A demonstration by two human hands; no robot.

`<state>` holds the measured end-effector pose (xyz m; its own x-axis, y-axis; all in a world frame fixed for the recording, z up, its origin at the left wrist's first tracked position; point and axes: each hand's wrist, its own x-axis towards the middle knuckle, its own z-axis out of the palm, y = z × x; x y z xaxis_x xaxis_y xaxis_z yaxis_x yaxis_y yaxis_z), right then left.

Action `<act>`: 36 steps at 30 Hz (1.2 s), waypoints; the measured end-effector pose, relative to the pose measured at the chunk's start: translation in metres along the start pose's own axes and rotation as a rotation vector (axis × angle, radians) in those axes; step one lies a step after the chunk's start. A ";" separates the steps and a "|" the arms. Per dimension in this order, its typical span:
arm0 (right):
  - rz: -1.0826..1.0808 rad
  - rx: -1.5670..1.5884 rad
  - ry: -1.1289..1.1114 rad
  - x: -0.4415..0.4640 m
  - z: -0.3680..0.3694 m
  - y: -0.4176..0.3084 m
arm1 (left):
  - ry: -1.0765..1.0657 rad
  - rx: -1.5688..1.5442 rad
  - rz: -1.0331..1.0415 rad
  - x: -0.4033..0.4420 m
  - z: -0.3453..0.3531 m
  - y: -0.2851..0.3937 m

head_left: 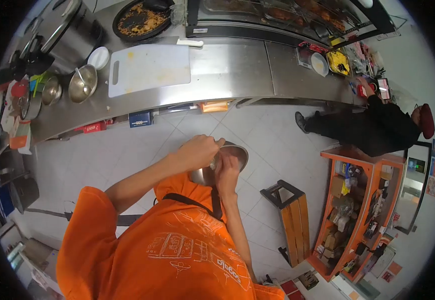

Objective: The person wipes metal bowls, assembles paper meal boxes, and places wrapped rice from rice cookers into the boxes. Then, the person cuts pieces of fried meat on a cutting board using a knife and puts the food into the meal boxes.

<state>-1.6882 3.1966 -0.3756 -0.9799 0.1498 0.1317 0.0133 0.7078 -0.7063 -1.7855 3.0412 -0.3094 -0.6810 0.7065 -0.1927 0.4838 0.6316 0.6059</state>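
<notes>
Probably light yet slick, the metal bowl (239,154) suits holding by its rim (248,155); left hand (201,151) and right hand (227,172) curl close, grip unclear.

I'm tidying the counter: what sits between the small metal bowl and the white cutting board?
In the head view, a larger metal bowl holding a utensil stands between them, with a round white dish beside it.
</notes>
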 end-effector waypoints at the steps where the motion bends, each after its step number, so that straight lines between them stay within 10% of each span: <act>1: 0.010 -0.045 -0.097 -0.002 0.003 0.007 | -0.019 0.016 0.004 0.003 0.000 0.000; 9: 0.024 -0.040 0.001 0.011 -0.031 0.028 | -0.070 -0.005 0.018 0.039 0.005 0.014; 13: 0.119 0.103 -0.425 0.000 -0.038 0.079 | -0.064 0.030 0.003 0.081 0.018 0.027; 16: 0.117 0.044 -0.147 0.023 -0.086 0.106 | -0.079 0.058 -0.003 0.120 0.034 0.052; 18: 0.537 0.644 -0.049 0.048 -0.117 0.109 | 0.019 0.023 0.101 0.149 0.047 0.071; 21: -0.030 0.007 -0.032 0.006 -0.064 0.236 | -0.003 0.058 0.145 0.209 0.053 0.129; 25: 0.334 0.076 -0.098 0.041 -0.239 0.265 | 0.093 0.106 0.209 0.283 0.113 0.167; 28: 0.309 0.116 0.432 0.033 -0.330 0.306 | 0.010 0.051 0.173 0.347 0.130 0.238; 34: 0.551 -0.343 0.761 -0.026 -0.432 0.412 | -0.181 -0.268 0.247 0.484 0.217 0.365; 36: 0.778 0.009 0.846 -0.053 -0.439 0.457 | -0.219 -0.313 0.270 0.532 0.250 0.403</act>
<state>-1.5426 3.8149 -0.4002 -0.2592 0.9625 0.0804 0.5517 0.2159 -0.8056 -1.8151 3.7518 -0.3607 -0.4050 0.9044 -0.1342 0.4157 0.3129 0.8540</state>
